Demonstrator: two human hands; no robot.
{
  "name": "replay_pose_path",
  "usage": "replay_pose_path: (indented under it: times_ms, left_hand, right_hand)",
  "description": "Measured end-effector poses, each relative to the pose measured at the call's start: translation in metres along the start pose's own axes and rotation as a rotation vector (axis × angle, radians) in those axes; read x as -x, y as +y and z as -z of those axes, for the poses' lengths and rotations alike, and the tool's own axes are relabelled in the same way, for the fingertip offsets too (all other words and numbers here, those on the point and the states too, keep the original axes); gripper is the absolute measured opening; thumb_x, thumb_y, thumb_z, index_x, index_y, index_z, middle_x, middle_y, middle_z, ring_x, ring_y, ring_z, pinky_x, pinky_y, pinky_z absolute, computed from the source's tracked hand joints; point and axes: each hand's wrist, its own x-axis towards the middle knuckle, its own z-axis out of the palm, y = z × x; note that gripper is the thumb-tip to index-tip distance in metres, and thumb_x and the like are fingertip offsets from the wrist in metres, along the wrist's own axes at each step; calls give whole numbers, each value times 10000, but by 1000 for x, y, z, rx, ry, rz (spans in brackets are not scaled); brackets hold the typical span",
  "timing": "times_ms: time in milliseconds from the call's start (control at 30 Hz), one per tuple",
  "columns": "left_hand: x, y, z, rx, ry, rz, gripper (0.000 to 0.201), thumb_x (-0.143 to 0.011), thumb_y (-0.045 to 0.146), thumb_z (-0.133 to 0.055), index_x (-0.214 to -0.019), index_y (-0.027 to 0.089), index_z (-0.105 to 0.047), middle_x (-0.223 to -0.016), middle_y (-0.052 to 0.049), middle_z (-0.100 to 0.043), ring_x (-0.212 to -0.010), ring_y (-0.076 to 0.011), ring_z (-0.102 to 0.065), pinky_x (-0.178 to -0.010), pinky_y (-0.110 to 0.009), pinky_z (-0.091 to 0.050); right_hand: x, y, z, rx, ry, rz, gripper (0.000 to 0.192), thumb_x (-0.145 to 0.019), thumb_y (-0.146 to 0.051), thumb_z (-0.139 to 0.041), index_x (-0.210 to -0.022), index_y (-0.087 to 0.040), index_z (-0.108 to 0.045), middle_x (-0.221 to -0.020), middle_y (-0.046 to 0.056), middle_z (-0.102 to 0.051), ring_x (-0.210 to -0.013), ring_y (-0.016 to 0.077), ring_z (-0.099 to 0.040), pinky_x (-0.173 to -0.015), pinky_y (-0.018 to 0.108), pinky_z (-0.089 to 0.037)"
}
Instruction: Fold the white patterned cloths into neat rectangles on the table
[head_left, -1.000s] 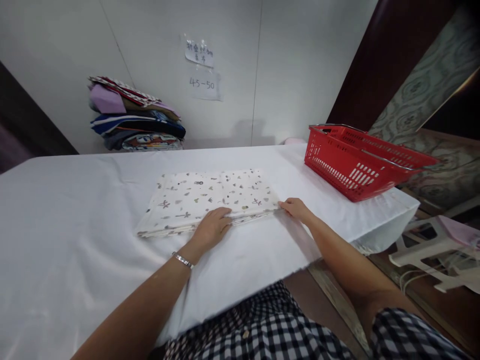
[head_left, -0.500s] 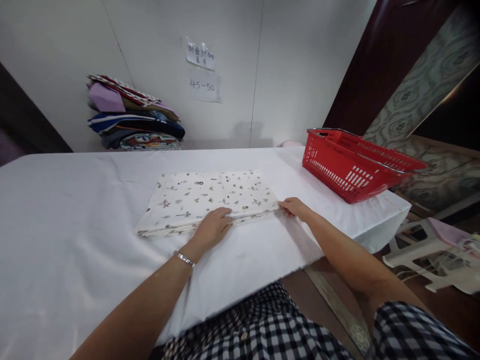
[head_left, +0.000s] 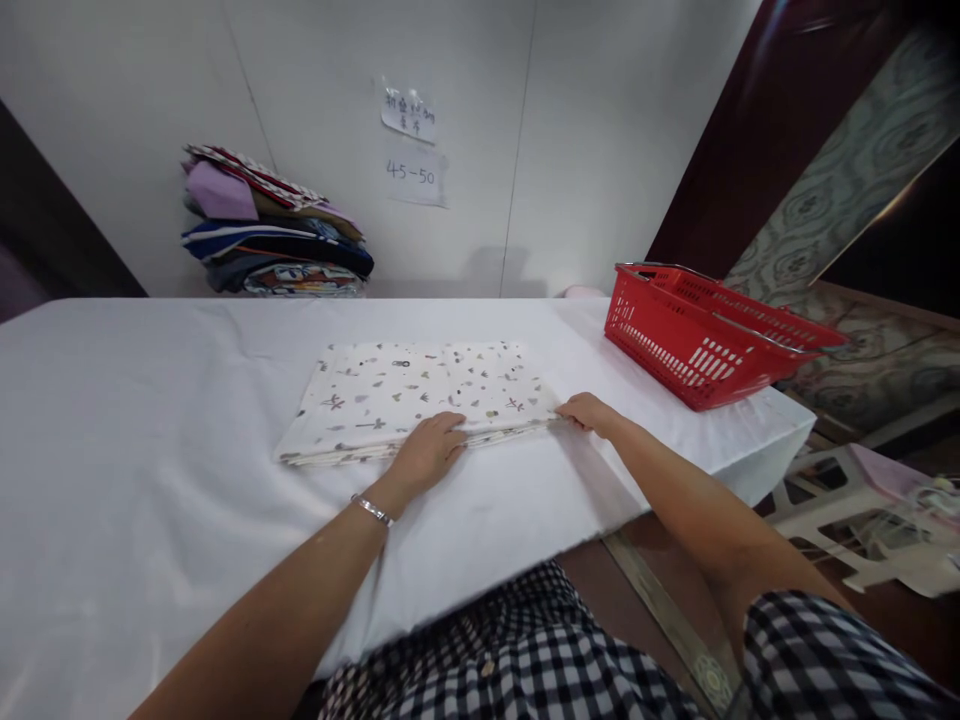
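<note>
A folded white cloth (head_left: 420, 385) with small printed plants and shapes lies flat on the white-covered table (head_left: 187, 420), several layers showing along its near edge. My left hand (head_left: 429, 450) rests on that near edge at about the middle, fingers stretched out over the top layer. At the cloth's near right corner, my right hand (head_left: 589, 412) pinches the fabric between thumb and fingers. A silver bracelet (head_left: 373, 509) circles my left wrist.
A red plastic basket (head_left: 697, 345) with metal handles stands at the table's right end. Against the wall at the back left is a stack of folded fabrics (head_left: 274, 225). Paper signs (head_left: 416, 175) hang on the wall. A white plastic stool (head_left: 862, 500) stands right of the table.
Both hands keep their places on the cloth, and its folds look the same. Only the camera's view has shifted slightly.
</note>
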Motion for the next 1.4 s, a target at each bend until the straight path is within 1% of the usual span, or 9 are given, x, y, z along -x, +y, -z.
replay_pose_path:
  times_ms: [233,367,467,633,867,1033,1167,1267,1400]
  left_hand:
    - [0,1,1,-6,-21,6,196,-880,183,-466,-876,172,-661,-1226,-107,-565,-1124,-258,-511,-920,-411,-430]
    - [0,2,2,7,-23,14,189,-883,186,-474,-907,174,-661,-1182,-102,-592,-1080,-242,-532,-912,-399,-425]
    - [2,5,2,21,-37,17,175,-885,195,-485,-922,178,-656,-1149,-91,-610,-1062,-226,-544,-906,-382,-423]
    - [3,10,1,32,-27,32,152,-883,217,-509,-932,181,-648,-1144,-70,-618,-1085,-200,-538,-931,-347,-409]
    - [29,2,13,31,28,93,174,-880,235,-525,-1000,191,-643,-1222,-79,-591,-1126,-201,-528,-973,-356,-394]
    - [74,-23,45,-11,178,353,132,-858,217,-528,-879,200,-657,-1178,-66,-613,-1111,-210,-534,-966,-372,-396]
    - [112,-41,72,-55,388,954,138,-841,233,-507,-867,205,-639,-987,-52,-658,-927,-188,-587,-817,-307,-453]
    - [127,-43,81,-26,298,1302,165,-813,332,-536,-855,210,-639,-924,-46,-658,-805,-193,-593,-696,-291,-447]
    - [119,-37,75,-62,179,1311,259,-825,412,-499,-829,202,-651,-944,-79,-629,-858,-224,-588,-679,-294,-433]
  right_hand:
    - [-4,5,-4,167,60,-4,218,-730,-263,-603,-557,-164,-515,-416,-25,-468,-409,97,-439,-444,222,-334]
    - [5,2,-1,315,136,88,161,-739,-290,-600,-664,-148,-601,-625,66,-625,-648,186,-598,-582,260,-416]
    - [18,-7,-7,410,241,301,240,-807,-332,-535,-944,-158,-626,-1006,124,-655,-970,244,-590,-780,321,-441]
    - [25,-16,-46,520,217,1003,469,-905,-471,-377,-1254,-189,-516,-1345,105,-502,-1270,242,-414,-1031,389,-348]
    - [12,0,-85,728,129,1046,559,-915,-548,-310,-1362,-229,-418,-1464,88,-359,-1358,267,-297,-1069,502,-278]
    - [9,5,-84,695,144,1053,553,-909,-544,-332,-1367,-244,-408,-1444,70,-396,-1352,267,-309,-1062,507,-294]
    - [19,-10,-95,587,153,1113,512,-909,-487,-372,-1343,-226,-440,-1395,80,-461,-1317,271,-364,-1064,511,-292]
    - [38,-45,-115,461,88,1209,451,-920,-424,-378,-1304,-217,-488,-1372,83,-484,-1292,255,-392,-1071,467,-297]
    - [64,-110,-153,351,-76,1342,336,-907,-319,-418,-1188,-231,-578,-1273,73,-566,-1223,245,-453,-1036,420,-334]
